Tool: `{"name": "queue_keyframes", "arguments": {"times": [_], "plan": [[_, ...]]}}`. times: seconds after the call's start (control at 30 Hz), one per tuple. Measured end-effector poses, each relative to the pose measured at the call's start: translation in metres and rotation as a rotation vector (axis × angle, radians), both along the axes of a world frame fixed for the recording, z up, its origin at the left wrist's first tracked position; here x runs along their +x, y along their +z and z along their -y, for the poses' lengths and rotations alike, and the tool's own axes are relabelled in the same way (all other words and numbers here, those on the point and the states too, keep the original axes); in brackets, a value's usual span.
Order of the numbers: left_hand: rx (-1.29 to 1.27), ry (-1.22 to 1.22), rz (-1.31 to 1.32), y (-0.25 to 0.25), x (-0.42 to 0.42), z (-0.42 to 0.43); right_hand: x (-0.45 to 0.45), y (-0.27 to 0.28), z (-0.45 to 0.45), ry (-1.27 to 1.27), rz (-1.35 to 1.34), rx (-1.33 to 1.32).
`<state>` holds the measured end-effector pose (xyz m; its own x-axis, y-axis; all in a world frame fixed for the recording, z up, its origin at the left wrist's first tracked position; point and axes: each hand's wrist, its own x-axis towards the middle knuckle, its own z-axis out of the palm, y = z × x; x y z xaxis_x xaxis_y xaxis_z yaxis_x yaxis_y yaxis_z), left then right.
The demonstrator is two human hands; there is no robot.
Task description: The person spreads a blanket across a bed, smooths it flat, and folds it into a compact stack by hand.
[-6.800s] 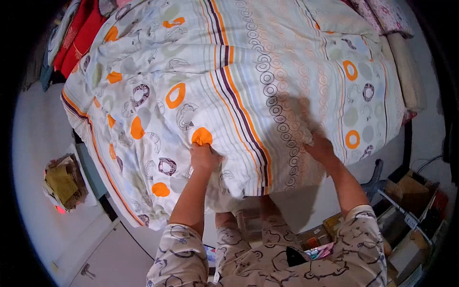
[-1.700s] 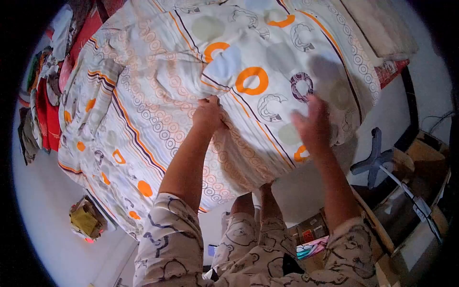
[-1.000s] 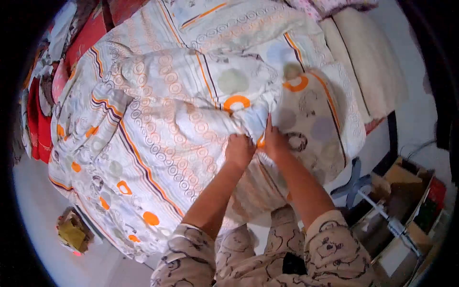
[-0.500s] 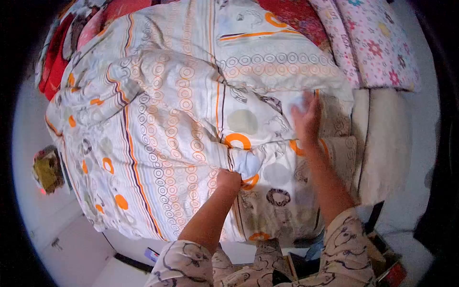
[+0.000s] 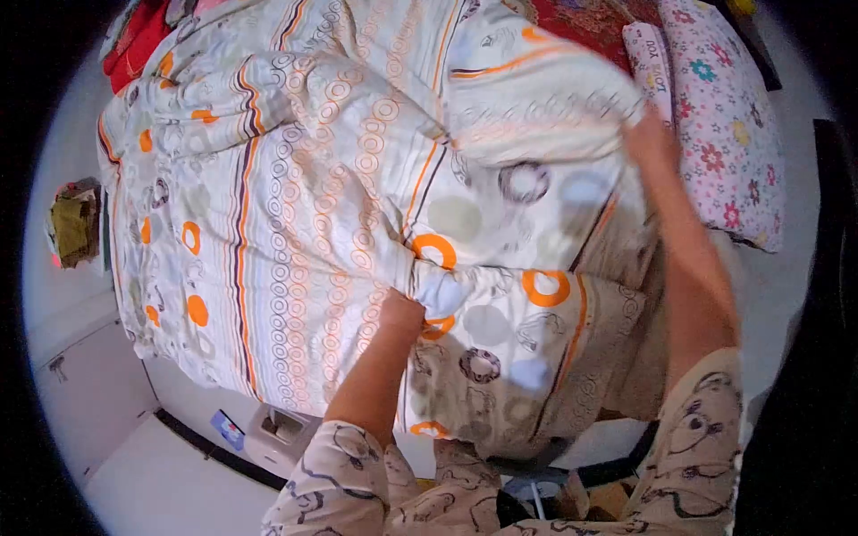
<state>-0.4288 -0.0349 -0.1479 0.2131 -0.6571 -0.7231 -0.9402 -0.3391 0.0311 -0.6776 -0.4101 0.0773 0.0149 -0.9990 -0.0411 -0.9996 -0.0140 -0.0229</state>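
A large white duvet [image 5: 304, 223] with orange rings, stripes and grey circles is spread in folds over the bed. My left hand [image 5: 402, 314] is closed on a bunched fold near the middle of the front part, next to a pale blue patch; its fingertips are hidden in the cloth. Farther off to the right, my right hand [image 5: 650, 141] grips the duvet's right edge, which is stretched and smeared by motion. That edge lies close to a pink flowered pillow [image 5: 715, 143].
A red patterned cloth [image 5: 590, 31] shows beyond the duvet. On the left are a small olive-coloured object [image 5: 75, 223] and a pale cabinet [image 5: 85, 393]. A grey plastic container [image 5: 281, 438] stands on the floor near my legs.
My right hand has moved up and to the right, drawing the duvet's edge toward the pillow and flattening folds. My left hand keeps its hold, and the view has shifted slightly.
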Motion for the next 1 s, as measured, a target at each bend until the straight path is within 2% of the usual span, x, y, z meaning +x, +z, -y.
{"name": "queue_keyframes", "arguments": {"times": [0.03, 0.07, 0.13, 0.17, 0.27, 0.37, 0.43, 0.5, 0.53, 0.57, 0.6, 0.63, 0.67, 0.73, 0.8, 0.87, 0.9, 0.97, 1.0], "plan": [[-0.018, 0.074, 0.007, 0.006, -0.002, 0.003, -0.026, 0.009, 0.039, -0.031, -0.014, -0.060], [-0.040, 0.148, 0.014, 0.013, -0.003, 0.005, -0.032, 0.043, 0.053, -0.045, -0.019, -0.149], [0.007, 0.205, -0.164, 0.025, 0.002, 0.010, -0.051, 0.075, 0.091, -0.150, -0.121, -0.353], [0.026, 0.227, -0.224, 0.031, 0.003, 0.011, -0.050, 0.080, 0.091, -0.143, -0.121, -0.351], [0.013, 0.238, -0.243, 0.032, -0.002, 0.015, -0.044, 0.059, 0.085, -0.186, -0.071, -0.293], [0.015, 0.025, -0.029, 0.019, -0.005, 0.009, -0.020, 0.000, 0.054, -0.391, -0.079, -0.318], [0.051, 0.025, -0.018, 0.017, -0.003, 0.007, -0.005, -0.051, 0.032, -0.046, -0.260, -0.491], [0.052, 0.050, -0.026, 0.033, -0.004, 0.016, 0.016, -0.104, -0.019, 0.684, 0.151, -0.569], [0.052, 0.062, -0.030, 0.041, -0.005, 0.021, 0.034, -0.124, -0.062, 0.788, 0.310, -0.358], [0.017, 0.363, -0.148, 0.065, -0.007, 0.029, 0.053, -0.142, -0.106, 0.851, 0.470, -0.128], [-0.019, 0.660, -0.266, 0.076, -0.008, 0.035, 0.101, -0.084, -0.132, 0.823, 0.036, 0.762], [-0.016, 0.650, -0.264, 0.065, -0.005, 0.033, 0.092, -0.102, -0.146, 0.853, 0.092, 0.631], [0.007, 0.444, -0.226, 0.047, 0.000, 0.024, 0.083, -0.121, -0.157, 0.878, 0.146, 0.503], [0.046, 0.231, -0.189, 0.055, -0.002, 0.023, 0.074, -0.129, -0.133, 0.822, 0.169, 0.250], [0.257, -0.529, -0.049, 0.101, -0.005, 0.057, 0.076, -0.141, -0.132, 0.771, 0.233, 0.191], [0.229, -0.547, -0.010, 0.097, -0.006, 0.049, 0.068, -0.136, -0.127, 0.772, 0.321, 0.352], [0.154, -0.550, -0.020, 0.090, -0.005, 0.046, 0.063, -0.138, -0.123, 0.750, 0.470, 0.274], [0.095, -0.538, -0.024, 0.065, -0.002, 0.029, 0.036, -0.112, -0.128, 0.634, 0.438, 0.153], [0.017, -0.318, -0.028, 0.041, -0.001, 0.017, 0.022, -0.098, -0.138, 0.692, 0.382, 0.083]]}}
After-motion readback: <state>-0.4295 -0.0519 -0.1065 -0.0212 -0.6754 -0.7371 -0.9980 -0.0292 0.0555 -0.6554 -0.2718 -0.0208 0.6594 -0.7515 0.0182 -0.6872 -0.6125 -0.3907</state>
